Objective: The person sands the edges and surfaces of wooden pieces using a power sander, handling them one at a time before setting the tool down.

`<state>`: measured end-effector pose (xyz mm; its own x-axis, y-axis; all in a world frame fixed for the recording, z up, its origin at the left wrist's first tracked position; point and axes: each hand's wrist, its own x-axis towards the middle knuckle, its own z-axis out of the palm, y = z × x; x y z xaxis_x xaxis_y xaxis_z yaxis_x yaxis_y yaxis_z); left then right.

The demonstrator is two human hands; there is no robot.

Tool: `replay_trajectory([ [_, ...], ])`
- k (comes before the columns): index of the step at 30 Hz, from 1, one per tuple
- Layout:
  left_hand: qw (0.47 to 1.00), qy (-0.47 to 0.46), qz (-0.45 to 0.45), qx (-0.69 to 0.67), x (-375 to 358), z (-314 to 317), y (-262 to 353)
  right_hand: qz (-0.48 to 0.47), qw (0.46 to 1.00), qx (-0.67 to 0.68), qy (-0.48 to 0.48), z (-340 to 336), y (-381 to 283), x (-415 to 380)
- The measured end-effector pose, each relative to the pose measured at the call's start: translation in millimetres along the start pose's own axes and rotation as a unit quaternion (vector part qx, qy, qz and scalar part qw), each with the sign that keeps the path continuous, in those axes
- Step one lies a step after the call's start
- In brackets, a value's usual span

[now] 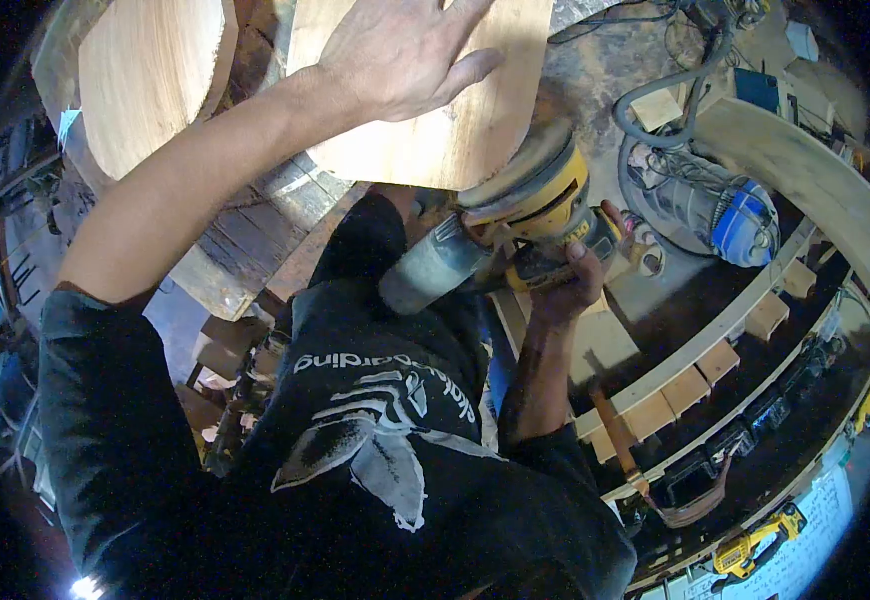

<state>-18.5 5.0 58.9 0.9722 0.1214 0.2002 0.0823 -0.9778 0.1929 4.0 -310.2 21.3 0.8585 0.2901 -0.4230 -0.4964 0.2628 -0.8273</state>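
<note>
My left hand lies on a pale wooden board with rounded corners, its thumb spread and the fingertips cut off by the top of the view. In my right hand is a yellow and black orbital sander, gripped around its body. The sander is tilted, its round pad right at the board's lower right corner. A dusty, cloudy dust canister sticks out from it toward my shirt.
Another rounded wooden board lies at the left on the worn bench. A grey hose runs beside a clear and blue vacuum canister at the right. Curved shelving holds wooden blocks; a yellow power tool lies lower right.
</note>
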Motion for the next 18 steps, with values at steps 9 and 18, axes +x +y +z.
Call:
replay_trajectory([
  [9,0.998,0.039,-0.038,-0.010,-1,3,0,-0.015,0.999,-0.039,-0.021,2,-1,-7],
  [18,0.994,0.064,-0.068,-0.053,-1,4,-8,0.005,0.997,-0.076,0.007,34,-7,-26],
])
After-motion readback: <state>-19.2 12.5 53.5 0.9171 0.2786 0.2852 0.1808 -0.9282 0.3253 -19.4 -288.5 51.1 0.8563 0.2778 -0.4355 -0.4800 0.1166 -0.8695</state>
